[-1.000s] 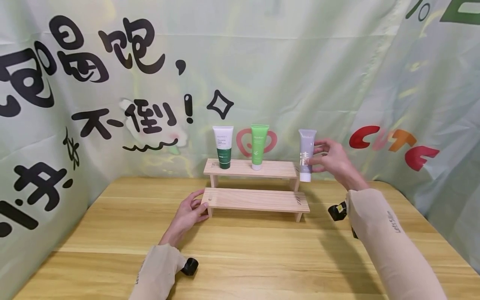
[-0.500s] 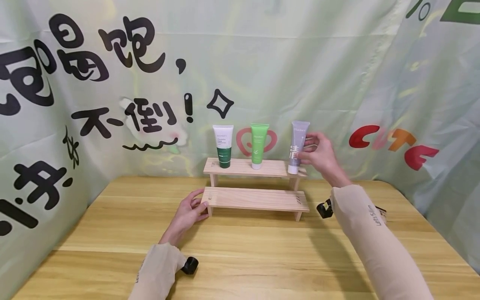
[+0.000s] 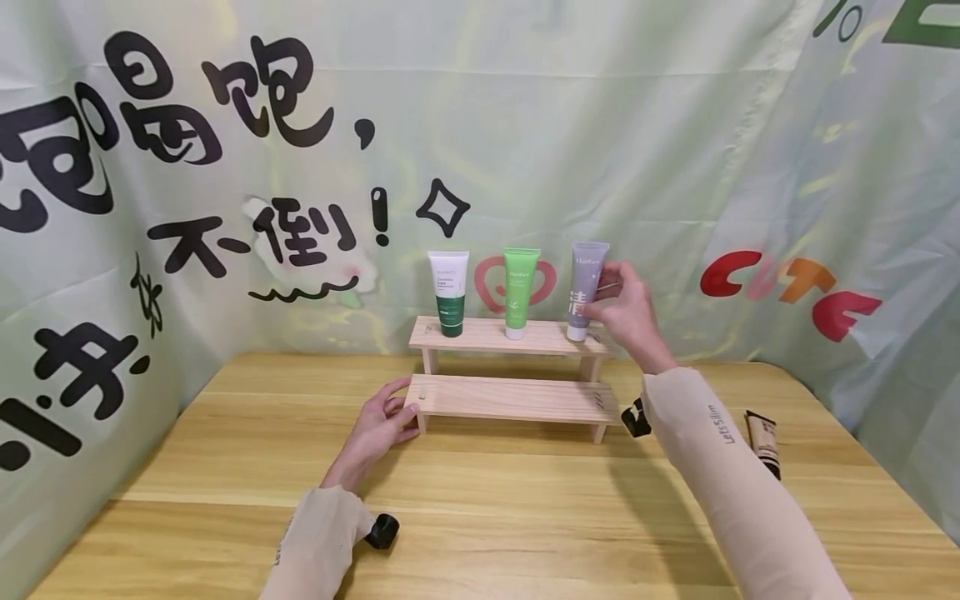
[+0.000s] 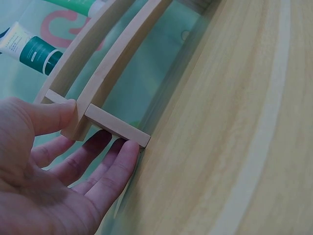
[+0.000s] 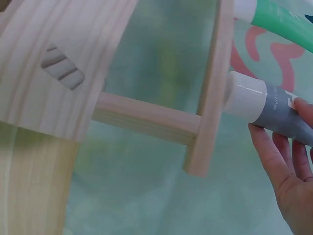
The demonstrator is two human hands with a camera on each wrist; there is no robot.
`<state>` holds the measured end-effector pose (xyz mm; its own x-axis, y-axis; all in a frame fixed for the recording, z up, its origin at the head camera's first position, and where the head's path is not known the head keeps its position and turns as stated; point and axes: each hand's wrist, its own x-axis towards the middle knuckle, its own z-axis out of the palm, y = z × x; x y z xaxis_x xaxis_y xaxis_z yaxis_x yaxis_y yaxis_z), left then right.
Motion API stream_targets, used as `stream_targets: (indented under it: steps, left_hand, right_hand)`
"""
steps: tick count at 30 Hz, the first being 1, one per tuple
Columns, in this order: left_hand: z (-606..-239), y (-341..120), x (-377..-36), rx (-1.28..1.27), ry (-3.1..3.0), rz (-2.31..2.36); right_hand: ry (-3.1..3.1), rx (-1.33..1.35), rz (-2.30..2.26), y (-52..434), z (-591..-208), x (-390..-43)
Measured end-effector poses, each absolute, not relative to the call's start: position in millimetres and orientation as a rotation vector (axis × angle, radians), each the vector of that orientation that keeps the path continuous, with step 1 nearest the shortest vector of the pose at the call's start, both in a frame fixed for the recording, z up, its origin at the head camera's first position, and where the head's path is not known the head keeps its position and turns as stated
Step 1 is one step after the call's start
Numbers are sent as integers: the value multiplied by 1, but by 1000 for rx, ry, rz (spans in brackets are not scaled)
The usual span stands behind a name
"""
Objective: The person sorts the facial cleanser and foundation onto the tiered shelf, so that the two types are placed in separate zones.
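Observation:
A two-step wooden display stand (image 3: 510,397) stands on the table. My left hand (image 3: 377,423) holds its lower step at the left end; in the left wrist view the thumb (image 4: 56,116) lies against the board and the fingers reach round by the leg. At the right end of the upper step, my right hand (image 3: 628,308) pinches a purple-grey squeeze tube (image 3: 588,279) between thumb and fingers. The tube is upright, its white cap (image 5: 244,97) down and right at the board. To its left on that step stand a bright green tube (image 3: 519,287) and a white-and-dark-green tube (image 3: 450,292).
A beige tube with a black cap (image 3: 763,446) lies on the wooden table (image 3: 480,517) at the right, beside my right sleeve. Behind the table hangs a pale green printed cloth (image 3: 600,125), close to the back of the stand.
My right hand has carried the purple-grey tube leftward from beside the stand onto the upper step's right end. The beige tube has come into sight behind the sleeve. My left hand stays put.

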<state>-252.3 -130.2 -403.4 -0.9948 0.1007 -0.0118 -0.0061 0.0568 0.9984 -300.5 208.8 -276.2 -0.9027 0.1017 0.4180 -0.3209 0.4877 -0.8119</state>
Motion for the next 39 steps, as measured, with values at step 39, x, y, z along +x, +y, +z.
stream_targets:
  steps: [39]
  left_hand:
    - [-401, -130, -251, 93, 2220, 2098]
  right_hand:
    - [-2279, 246, 1812, 351, -382, -339]
